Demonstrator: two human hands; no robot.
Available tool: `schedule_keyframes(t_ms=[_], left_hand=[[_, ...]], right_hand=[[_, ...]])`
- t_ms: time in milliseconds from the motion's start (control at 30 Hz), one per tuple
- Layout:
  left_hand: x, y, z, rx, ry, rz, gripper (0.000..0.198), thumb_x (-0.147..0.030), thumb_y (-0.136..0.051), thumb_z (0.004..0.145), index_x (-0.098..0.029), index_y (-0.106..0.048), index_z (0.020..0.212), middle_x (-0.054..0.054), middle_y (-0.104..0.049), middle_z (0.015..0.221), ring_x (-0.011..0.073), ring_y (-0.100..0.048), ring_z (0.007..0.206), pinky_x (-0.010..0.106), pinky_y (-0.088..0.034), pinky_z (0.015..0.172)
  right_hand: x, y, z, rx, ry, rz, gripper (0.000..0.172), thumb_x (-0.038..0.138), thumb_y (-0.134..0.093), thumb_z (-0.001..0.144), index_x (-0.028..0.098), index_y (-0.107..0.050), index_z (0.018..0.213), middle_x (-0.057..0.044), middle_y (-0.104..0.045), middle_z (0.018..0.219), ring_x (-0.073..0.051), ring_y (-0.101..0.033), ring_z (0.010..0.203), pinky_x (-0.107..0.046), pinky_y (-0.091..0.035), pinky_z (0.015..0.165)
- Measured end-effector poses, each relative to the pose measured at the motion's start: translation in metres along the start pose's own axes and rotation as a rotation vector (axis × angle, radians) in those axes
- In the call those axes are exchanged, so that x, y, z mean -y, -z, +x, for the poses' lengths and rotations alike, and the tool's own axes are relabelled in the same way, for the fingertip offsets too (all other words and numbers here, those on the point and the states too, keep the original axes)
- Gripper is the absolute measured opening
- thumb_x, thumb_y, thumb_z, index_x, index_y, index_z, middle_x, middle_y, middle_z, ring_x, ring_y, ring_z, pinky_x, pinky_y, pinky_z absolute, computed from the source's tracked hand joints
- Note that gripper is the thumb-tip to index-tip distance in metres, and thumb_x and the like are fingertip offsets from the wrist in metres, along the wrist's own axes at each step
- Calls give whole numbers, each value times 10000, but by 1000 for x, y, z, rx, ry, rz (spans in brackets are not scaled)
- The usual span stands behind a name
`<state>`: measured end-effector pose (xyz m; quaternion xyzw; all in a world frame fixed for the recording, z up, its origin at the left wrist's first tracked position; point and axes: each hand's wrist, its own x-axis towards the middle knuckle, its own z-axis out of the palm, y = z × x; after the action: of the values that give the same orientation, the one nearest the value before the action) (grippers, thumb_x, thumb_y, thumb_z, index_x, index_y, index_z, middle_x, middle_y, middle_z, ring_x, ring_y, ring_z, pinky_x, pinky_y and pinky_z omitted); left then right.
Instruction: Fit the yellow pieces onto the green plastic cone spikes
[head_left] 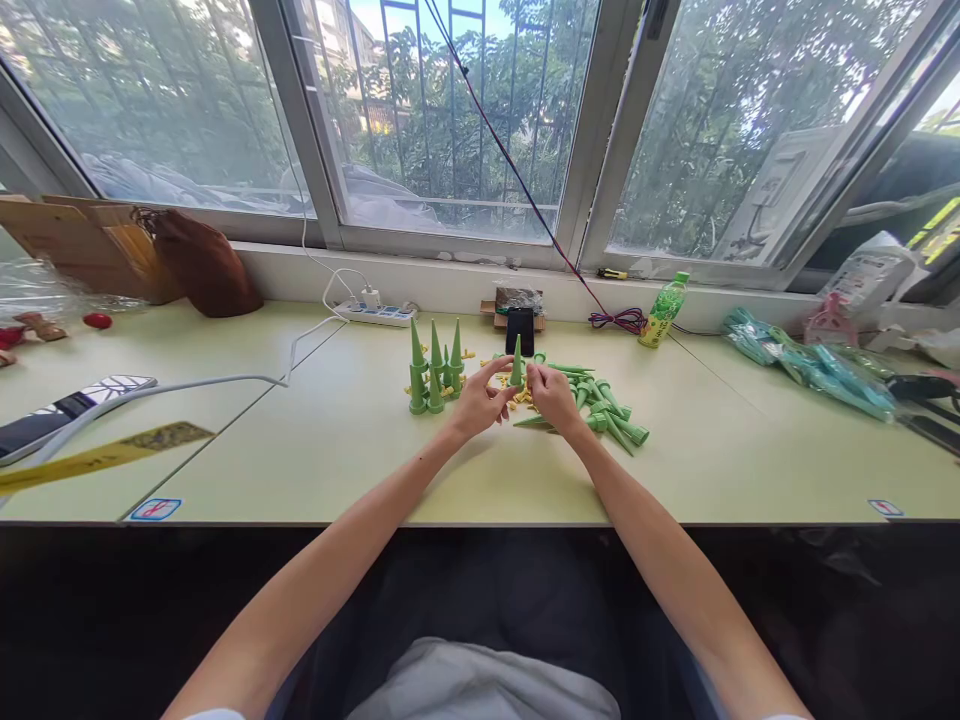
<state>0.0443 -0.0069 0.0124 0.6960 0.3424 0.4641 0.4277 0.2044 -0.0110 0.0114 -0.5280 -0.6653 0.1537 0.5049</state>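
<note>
Upright between my hands is a green cone (517,362), its tip pointing up. My left hand (484,398) grips it from the left with bent fingers. On its right side, my right hand (553,396) is closed in a pinch; what it pinches is too small to make out. Several green cones (435,385) stand upright in a group to the left, with small yellow pieces around them. A loose pile of green cones (611,415) lies to the right of my right hand. More yellow pieces (525,396) lie on the table between my hands.
A black phone (520,332) leans by a small box behind my hands. Farther back are a white power strip (379,314) and a green bottle (664,310). A white cable (225,380) crosses the table (300,460) at left. Teal bags (814,365) lie at right.
</note>
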Motion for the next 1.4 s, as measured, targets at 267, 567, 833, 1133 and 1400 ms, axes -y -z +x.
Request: schedule_keyframes(t_ms=[267,567,833,1133,1400], left_hand=[[1,-2,0,-39,-120,8,319,-264,-658,831,-207,-700,1142,87,-585,1223,14,-549,482,175,-457,360],[-4,-4,3,-147,-11,-51,431,-541,-637,860,-189,-605,1107,74,-654,1094,69,-601,521,186,-449,366],[-1,-1,3,-74,127,28,689,-720,-465,896,-175,-489,476,2,-424,379,73,-401,325,207,-312,359],[-15,2,-1,85,303,-242,622,-712,-636,797,-101,-662,685,142,-701,798,81,-522,490,204,-384,398],[-14,2,-2,108,160,-100,513,-646,-738,740,-153,-603,694,13,-568,608,97,-532,471,213,-420,389]], right_hand=[[3,0,-1,15,24,7,425,452,-376,980,229,-373,619,21,-422,562,-136,-367,552,-280,-284,559],[2,-1,-2,-45,32,9,434,500,-370,983,229,-377,644,26,-423,566,-129,-358,548,-275,-285,555],[7,1,-4,-2,96,-12,422,489,-370,992,226,-402,663,21,-449,580,-130,-384,546,-272,-306,571],[3,1,-4,4,101,11,424,500,-361,992,231,-372,664,16,-466,597,-133,-380,565,-271,-314,572],[2,1,-4,-19,76,6,444,532,-347,993,238,-359,660,35,-383,550,-133,-330,530,-285,-272,552]])
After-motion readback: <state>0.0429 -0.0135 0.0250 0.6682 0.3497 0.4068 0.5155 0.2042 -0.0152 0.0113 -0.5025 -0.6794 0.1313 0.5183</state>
